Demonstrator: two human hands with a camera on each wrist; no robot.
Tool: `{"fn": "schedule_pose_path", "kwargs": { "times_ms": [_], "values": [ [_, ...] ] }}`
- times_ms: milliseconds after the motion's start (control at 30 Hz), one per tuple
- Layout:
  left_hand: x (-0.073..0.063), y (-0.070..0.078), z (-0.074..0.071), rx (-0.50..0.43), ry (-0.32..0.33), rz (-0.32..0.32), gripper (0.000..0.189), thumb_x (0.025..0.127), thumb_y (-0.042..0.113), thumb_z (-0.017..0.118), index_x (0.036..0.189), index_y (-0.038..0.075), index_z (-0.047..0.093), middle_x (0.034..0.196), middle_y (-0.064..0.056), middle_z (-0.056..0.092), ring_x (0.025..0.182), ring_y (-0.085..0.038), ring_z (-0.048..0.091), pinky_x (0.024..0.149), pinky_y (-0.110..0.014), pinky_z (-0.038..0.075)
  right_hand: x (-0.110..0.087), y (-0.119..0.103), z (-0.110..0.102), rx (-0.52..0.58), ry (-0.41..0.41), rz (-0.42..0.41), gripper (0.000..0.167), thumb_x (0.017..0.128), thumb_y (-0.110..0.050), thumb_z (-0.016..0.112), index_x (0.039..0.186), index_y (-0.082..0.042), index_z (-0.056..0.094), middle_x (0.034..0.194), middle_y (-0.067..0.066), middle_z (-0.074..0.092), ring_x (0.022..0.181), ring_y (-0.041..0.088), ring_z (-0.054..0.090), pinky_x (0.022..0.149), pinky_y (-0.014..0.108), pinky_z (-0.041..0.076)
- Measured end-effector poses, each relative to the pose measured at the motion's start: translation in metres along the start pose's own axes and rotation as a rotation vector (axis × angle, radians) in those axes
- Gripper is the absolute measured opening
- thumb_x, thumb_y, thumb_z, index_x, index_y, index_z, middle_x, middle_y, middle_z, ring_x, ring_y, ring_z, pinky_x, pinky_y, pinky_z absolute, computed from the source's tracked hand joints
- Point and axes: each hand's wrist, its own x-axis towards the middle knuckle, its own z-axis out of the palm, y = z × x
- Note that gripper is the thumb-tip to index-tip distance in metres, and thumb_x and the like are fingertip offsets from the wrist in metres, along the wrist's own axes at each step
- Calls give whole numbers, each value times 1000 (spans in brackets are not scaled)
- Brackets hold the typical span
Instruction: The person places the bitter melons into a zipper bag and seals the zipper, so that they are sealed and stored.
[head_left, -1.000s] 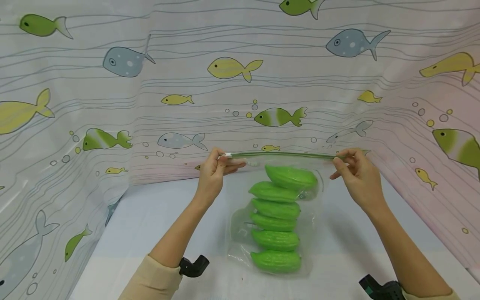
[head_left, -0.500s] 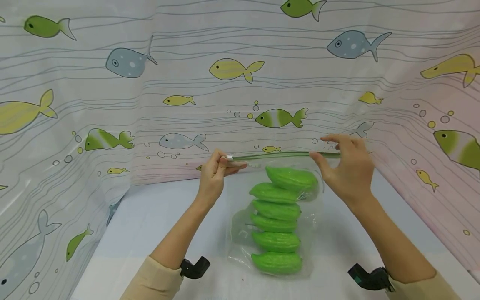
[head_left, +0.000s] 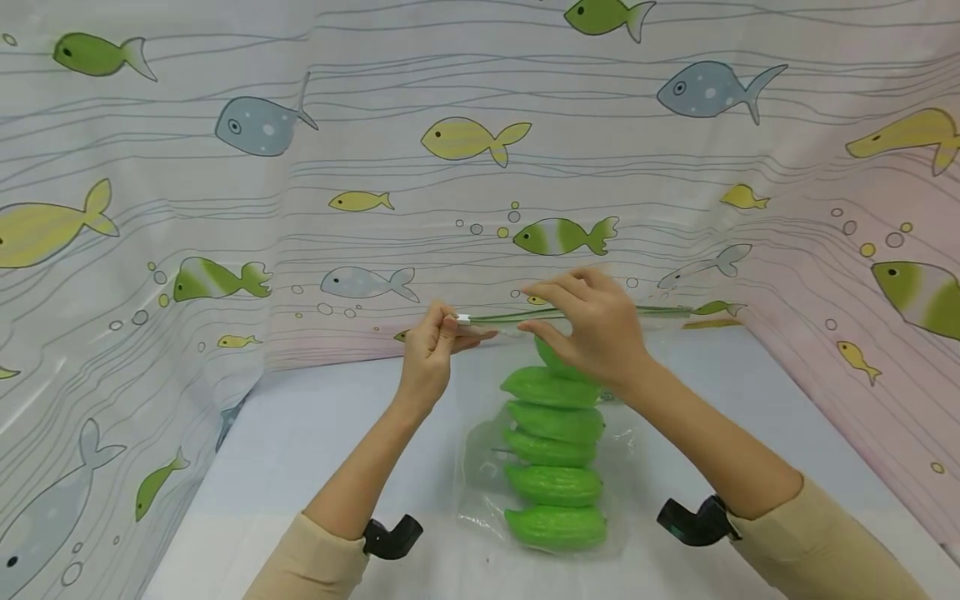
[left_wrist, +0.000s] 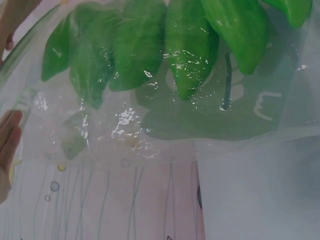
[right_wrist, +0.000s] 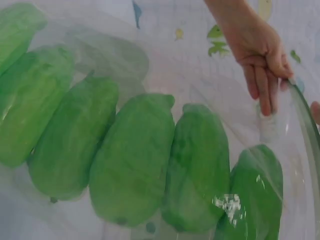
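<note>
A clear plastic zip bag (head_left: 480, 492) hangs or lies with a green zip strip (head_left: 667, 311) along its top edge. Inside is a column of several green, ridged bitter gourds (head_left: 555, 486). My left hand (head_left: 426, 354) pinches the strip's left end, where a small white slider (head_left: 463, 319) shows; in the right wrist view that left hand (right_wrist: 260, 55) holds the bag's corner. Over the strip's middle reaches my right hand (head_left: 600, 329), thumb and fingers apart, in front of the uppermost gourd. Whether it touches the strip cannot be told.
Under the bag is a white tabletop (head_left: 315, 417). A curtain (head_left: 375, 150) printed with fish rises behind and on both sides. A black wrist camera (head_left: 393, 537) is strapped to the left wrist, another (head_left: 693, 521) to the right.
My right hand has let go of the strip's right end and travelled left along it to about the middle, fingers spread. The left hand keeps its pinch; the bag stays almost in place.
</note>
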Motion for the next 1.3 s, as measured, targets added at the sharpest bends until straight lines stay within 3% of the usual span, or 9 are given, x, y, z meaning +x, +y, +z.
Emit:
{"fn": "schedule_pose_path", "kwargs": {
  "times_ms": [233,433,667,1300],
  "values": [
    [-1,2,-2,15,21,9,28,102,14,35,89,-9,45,94,-31,65,91,-39,67,80,-35,57,16,-18,13,43,-80,-43,38,76,-31,81,107,-10,73,99,1,72,92,25,57,80,38,49],
    [-3,2,-2,15,29,30,28,101,14,36,86,-9,44,91,-29,64,89,-20,69,80,-34,57,26,-31,23,33,-135,-50,31,79,-30,79,103,-11,75,93,-2,72,88,21,57,75,35,47],
    [-5,5,-1,5,26,76,27,100,12,38,83,-9,43,91,-27,61,89,-9,67,78,-35,58,31,-40,33,33,-118,-61,17,80,-25,79,88,-11,77,80,-3,72,81,18,57,70,32,43],
    [-11,6,-3,10,6,96,28,102,9,37,81,-10,43,92,-29,62,91,-12,67,77,-35,58,27,-47,30,53,-96,52,6,77,-18,81,76,-13,77,71,-6,70,75,15,57,68,33,40]
  ]
}}
